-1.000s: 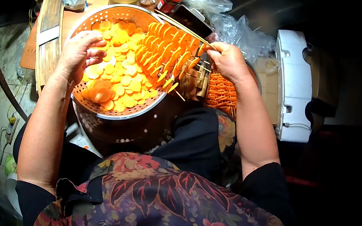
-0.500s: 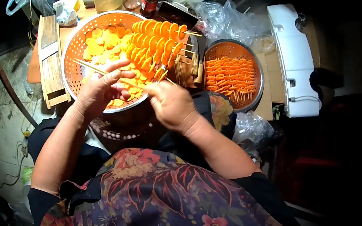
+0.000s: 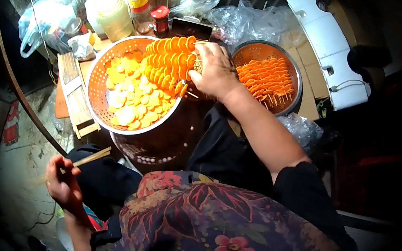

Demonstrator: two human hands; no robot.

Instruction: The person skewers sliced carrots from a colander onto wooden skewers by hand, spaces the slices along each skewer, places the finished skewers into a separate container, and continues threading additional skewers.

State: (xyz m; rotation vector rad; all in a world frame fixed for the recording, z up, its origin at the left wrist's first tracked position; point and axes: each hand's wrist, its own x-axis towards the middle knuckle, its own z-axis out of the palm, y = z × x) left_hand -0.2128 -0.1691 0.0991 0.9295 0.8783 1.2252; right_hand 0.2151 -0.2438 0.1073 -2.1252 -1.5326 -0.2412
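My left hand (image 3: 64,181) is closed around several thin bamboo skewers (image 3: 93,157), out to the lower left beside my leg. My right hand (image 3: 215,70) reaches over the bare stick ends of the loaded skewers (image 3: 170,60), its fingers bent around them; part of its grip is hidden. Orange round slices, apparently carrot, are threaded in rows on these sticks, which lie across the right side of a large colander (image 3: 93,100). Loose orange slices (image 3: 136,99) fill the colander below them.
A second colander (image 3: 299,83) on the right holds a stack of loaded skewers (image 3: 266,78). Behind stand a plastic jar (image 3: 115,20), a bottle (image 3: 138,0), a red-lidded jar (image 3: 160,19) and a phone (image 3: 191,29). A wooden frame (image 3: 76,98) leans at the left; white foam (image 3: 328,51) lies right.
My left hand has moved from above the colander down to the lower left with the bamboo skewers. My right hand has moved up to the loaded skewers' stick ends. The view has shifted.
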